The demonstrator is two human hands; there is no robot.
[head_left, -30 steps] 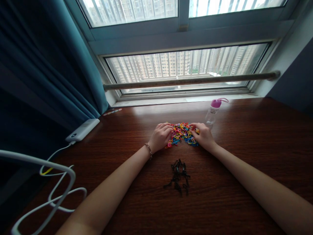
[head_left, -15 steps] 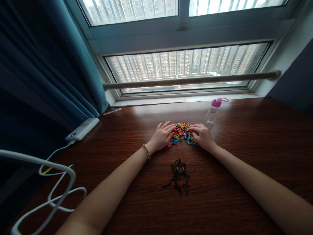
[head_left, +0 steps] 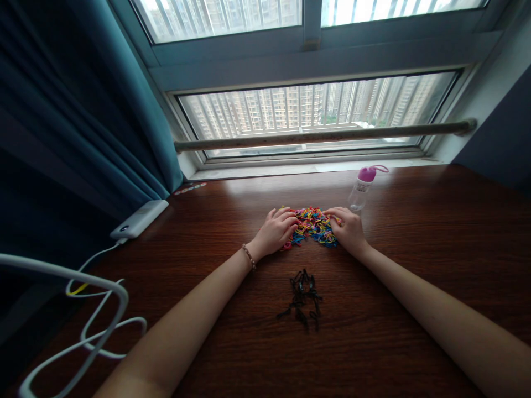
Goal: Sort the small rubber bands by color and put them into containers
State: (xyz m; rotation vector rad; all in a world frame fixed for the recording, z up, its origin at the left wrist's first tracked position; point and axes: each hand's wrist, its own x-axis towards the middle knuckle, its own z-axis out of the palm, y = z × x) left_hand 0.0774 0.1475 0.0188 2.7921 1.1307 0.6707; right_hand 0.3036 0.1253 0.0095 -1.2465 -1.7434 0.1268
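A pile of small multicoloured rubber bands [head_left: 312, 224] lies on the brown wooden table. My left hand [head_left: 274, 231] rests on the left edge of this pile, palm down, with its fingers stretched over the bands. At the right edge is my right hand [head_left: 347, 228]; its fingers reach over the bands, the thumb a little apart from the index finger, and no band shows between them. Closer to me, between my forearms, lies a smaller loose heap of black rubber bands [head_left: 304, 298], touched by neither hand.
Behind my right hand stands a clear bottle with a pink lid [head_left: 365, 179]. On the left are a white power bank [head_left: 140, 219] and a looped white cable [head_left: 120, 296]. A blue curtain [head_left: 136, 121] hangs there. A window with a rail [head_left: 323, 137] borders the table's far side.
My right hand has shifted slightly to the right, off the middle of the coloured pile, uncovering more bands, and its thumb and finger have parted. My left hand has hardly moved.
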